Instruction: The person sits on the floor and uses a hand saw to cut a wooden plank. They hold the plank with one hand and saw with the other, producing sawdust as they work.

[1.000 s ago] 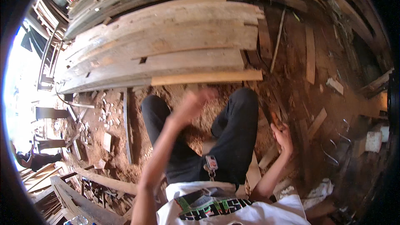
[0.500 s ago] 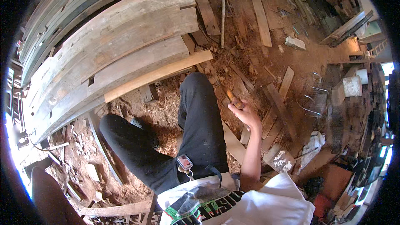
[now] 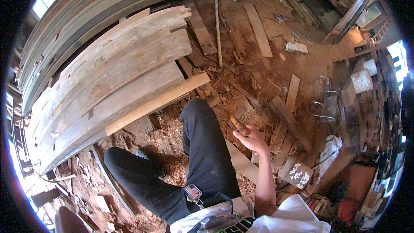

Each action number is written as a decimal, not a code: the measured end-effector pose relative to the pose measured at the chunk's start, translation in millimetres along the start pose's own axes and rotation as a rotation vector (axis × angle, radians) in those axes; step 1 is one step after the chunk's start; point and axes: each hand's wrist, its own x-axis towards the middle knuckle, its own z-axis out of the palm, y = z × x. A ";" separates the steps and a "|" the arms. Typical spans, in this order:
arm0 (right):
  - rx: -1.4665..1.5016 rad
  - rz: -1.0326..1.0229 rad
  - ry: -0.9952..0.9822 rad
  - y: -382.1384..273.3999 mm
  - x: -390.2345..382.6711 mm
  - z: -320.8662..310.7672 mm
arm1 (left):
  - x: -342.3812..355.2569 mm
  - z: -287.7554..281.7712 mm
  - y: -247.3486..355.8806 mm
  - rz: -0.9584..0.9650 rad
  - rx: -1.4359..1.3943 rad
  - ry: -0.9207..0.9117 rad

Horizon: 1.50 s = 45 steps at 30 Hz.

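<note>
My right hand (image 3: 253, 140), right of my right knee, is closed around the wooden handle of a chisel (image 3: 239, 127). Its thin dark blade points up and left, toward the littered floor, and is hard to make out against it. Beyond my knees a pale narrow board (image 3: 157, 103) lies along the near edge of a platform of wide grey planks (image 3: 125, 56). A blurred dark rounded shape at the lower left rim may be part of my left arm. My left hand is out of view.
Wood offcuts (image 3: 291, 92) and shavings cover the brown floor. At the right stand a white bucket (image 3: 362, 82) and bent metal rods (image 3: 321, 103). A white block (image 3: 296, 48) lies farther off, a pale cloth (image 3: 330, 151) nearer. Long stacked boards (image 3: 86, 21) line the back left.
The whole view has shifted, so the planks and floor sit lower in the picture. My right hand still grips the chisel, held slightly lower and more to the left in view.
</note>
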 end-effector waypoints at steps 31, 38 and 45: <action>0.213 -0.168 0.148 7.9 5.1 -2.2 | -397.9 -28.4 -203.9 -0.723 0.897 -1.564; 0.226 -0.011 0.053 18.3 7.8 -18.5 | -417.9 -33.8 -211.8 -0.698 0.893 -1.581; 0.134 -0.079 0.071 9.2 14.7 -25.9 | -434.3 -34.4 -212.5 -0.681 0.965 -1.661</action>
